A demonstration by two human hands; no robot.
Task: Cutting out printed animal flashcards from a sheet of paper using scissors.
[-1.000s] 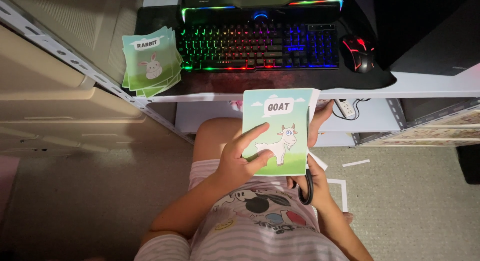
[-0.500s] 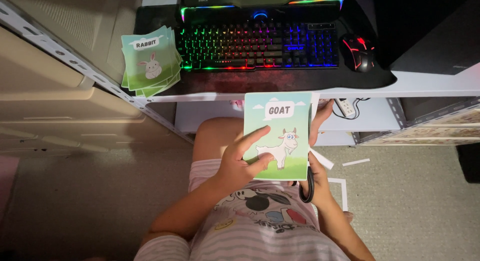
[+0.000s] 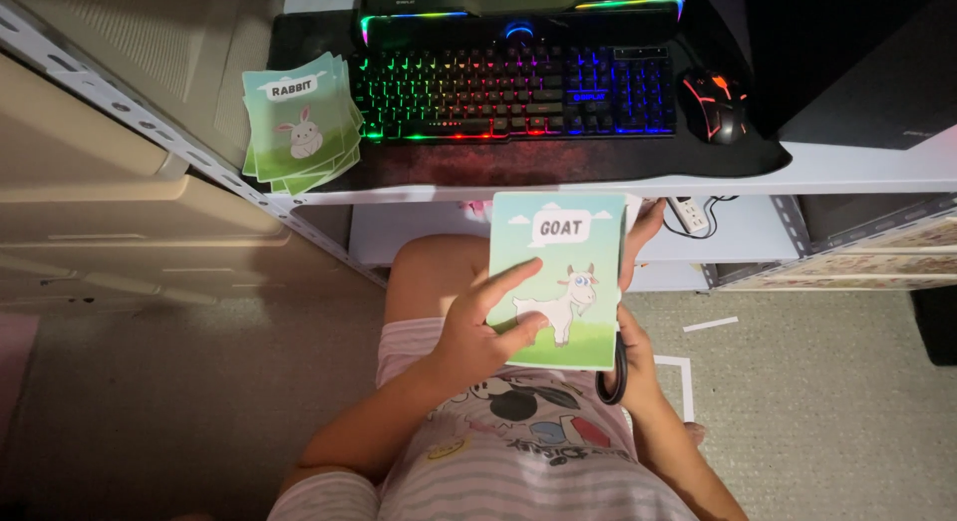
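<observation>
Green goat card (image 3: 558, 272) sits between left hand (image 3: 477, 334) and right hand (image 3: 633, 282).

home computer desk: backlit keyboard (image 3: 513, 92), mouse (image 3: 714, 104), carpet (image 3: 827, 401).

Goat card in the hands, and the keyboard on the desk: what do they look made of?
Goat card: looks like thin card or coated paper with a printed, smooth face; it stays flat between the left hand and right hand, edges thin. Keyboard: apparently plastic, with dark matte keycaps and coloured light glowing between them; the finish is hard to judge in this dim light.
</observation>
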